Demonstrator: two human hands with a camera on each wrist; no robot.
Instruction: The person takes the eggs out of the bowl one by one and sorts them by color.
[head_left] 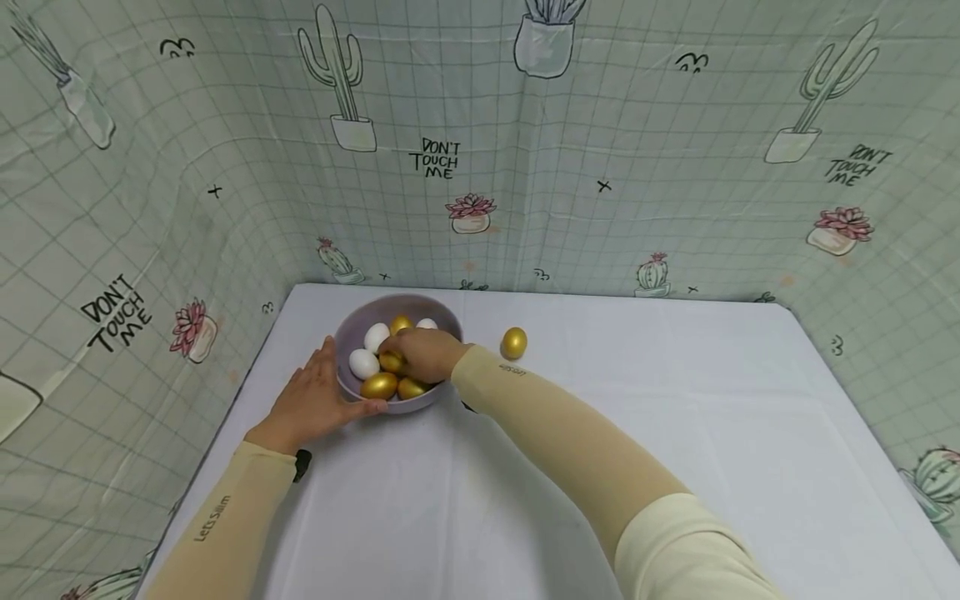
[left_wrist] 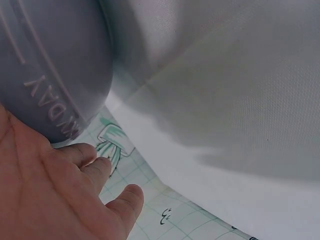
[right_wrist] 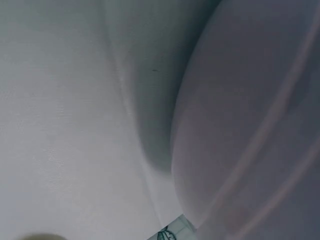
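A grey-purple bowl at the left back of the table holds several white and gold eggs. My left hand rests against the bowl's left side, fingers extended along the outer wall and thumb along the near rim. In the left wrist view those fingers lie beside the bowl's lettered wall. My right hand reaches down over the bowl's right rim and grips a gold egg among the others. From the right wrist only the bowl's outer side shows; the hand is hidden there.
A single gold egg stands on the white-covered table, right of the bowl. Behind and beside the table hangs a grid-patterned cloth with cactus drawings. The table's left edge runs close by the left forearm.
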